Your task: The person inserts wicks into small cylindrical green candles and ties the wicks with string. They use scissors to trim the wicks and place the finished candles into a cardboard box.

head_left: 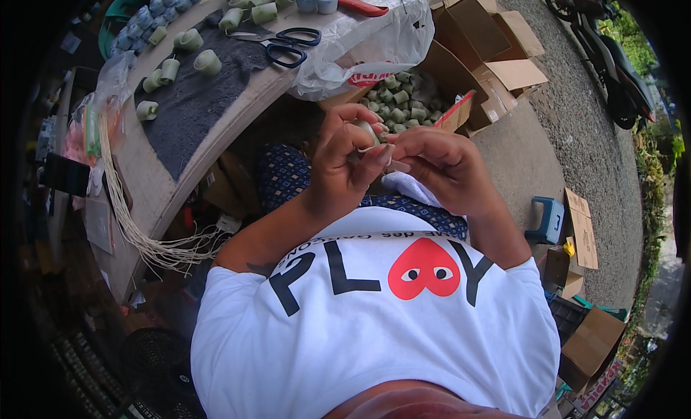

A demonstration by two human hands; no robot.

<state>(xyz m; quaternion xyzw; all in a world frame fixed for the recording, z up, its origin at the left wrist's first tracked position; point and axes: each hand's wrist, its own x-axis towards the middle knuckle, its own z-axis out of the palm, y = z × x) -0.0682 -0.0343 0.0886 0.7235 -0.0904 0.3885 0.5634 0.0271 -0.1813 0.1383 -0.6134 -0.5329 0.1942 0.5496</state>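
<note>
Above my lap, my left hand (337, 160) is closed around a small pale green candle (366, 128), mostly hidden by the fingers. Close beside it, my right hand (445, 160) has its thumb and fingers pinched together at a thin whitish strand, perhaps a wick; the fingertips hide most of it. Several similar green candles (208, 62) stand and lie on a dark cloth (187, 116) on the table to the left. Scissors with dark blue handles (286, 46) rest there too. A cardboard box beyond my hands holds a heap of green candles (403, 98).
The curved table edge (216, 149) runs along my left. White cords (119, 176) hang over it. Blue-wrapped candles (147, 23), a red-handled tool (363, 6) and a clear plastic bag (374, 44) lie farther off. Open boxes (518, 73), a blue case (545, 219) and a motorcycle (608, 66) stand right.
</note>
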